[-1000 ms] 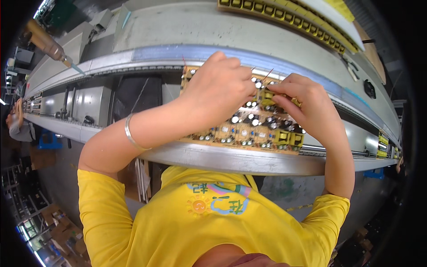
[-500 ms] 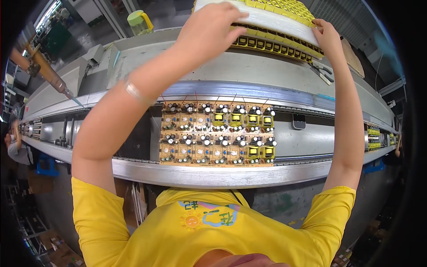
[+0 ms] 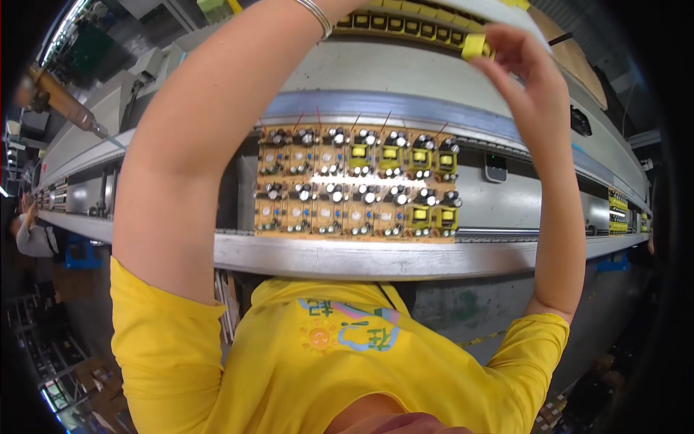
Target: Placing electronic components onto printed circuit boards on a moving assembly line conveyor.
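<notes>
In my right hand point(image 3: 531, 79) a small yellow-wrapped transformer point(image 3: 475, 48) is pinched between thumb and fingers, just in front of the stacked rows of similar transformers point(image 3: 405, 26). My left arm reaches over the far side, a bracelet point(image 3: 318, 16) at its wrist; the hand itself lies beyond the top edge. Below both arms, a brown circuit board panel point(image 3: 325, 237) rests on the conveyor between its rails. Yellow transformers sit on its right part in both rows, with more of them in the far row. White patches show at the left positions, and thin red wires stick up along the far edge.
A white foam sheet point(image 3: 499, 16) lies by the transformer rows. The metal front rail point(image 3: 390, 259) runs across before me. A phone-like device point(image 3: 495, 168) is right of the panel, and another panel point(image 3: 618, 212) stands farther right. A jointed tool point(image 3: 76, 116) juts in at left.
My right hand has come down and nearer from the foam sheet, now with a transformer in it. My left hand has moved up out of the picture. The view has shifted.
</notes>
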A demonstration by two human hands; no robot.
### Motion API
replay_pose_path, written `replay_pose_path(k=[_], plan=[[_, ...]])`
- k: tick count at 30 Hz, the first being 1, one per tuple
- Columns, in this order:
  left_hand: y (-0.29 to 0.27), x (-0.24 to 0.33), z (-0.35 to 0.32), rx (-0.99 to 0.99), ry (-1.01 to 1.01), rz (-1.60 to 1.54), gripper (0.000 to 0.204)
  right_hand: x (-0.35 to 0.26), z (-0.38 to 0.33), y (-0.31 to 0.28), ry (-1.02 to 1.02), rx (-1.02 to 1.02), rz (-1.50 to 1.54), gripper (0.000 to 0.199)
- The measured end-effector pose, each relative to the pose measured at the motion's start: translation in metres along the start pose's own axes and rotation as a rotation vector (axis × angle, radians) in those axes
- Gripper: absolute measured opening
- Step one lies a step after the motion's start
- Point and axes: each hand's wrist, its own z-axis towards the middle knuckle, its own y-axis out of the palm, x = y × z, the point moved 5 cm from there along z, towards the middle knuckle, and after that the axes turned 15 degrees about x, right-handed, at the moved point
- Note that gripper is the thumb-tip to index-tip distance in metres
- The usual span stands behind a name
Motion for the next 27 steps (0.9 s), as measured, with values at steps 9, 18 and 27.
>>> replay_pose_path(k=[9,18,27], plan=[[-0.151,0.096,-0.082,-0.177,-0.329,-0.459,0.027,-0.057,-0.120,0.019,0.221,-0.368,0.222,0.027],[-0.214,0.124,-0.194,-0.650,-0.473,-0.467,0.028,-0.056,-0.141,0.027,0.069,-0.391,0.098,0.027],[-0.208,0.135,-0.207,-0.605,-0.162,-0.327,0.022,-0.072,-0.138,0.029,-0.061,-0.457,-0.064,0.026]])
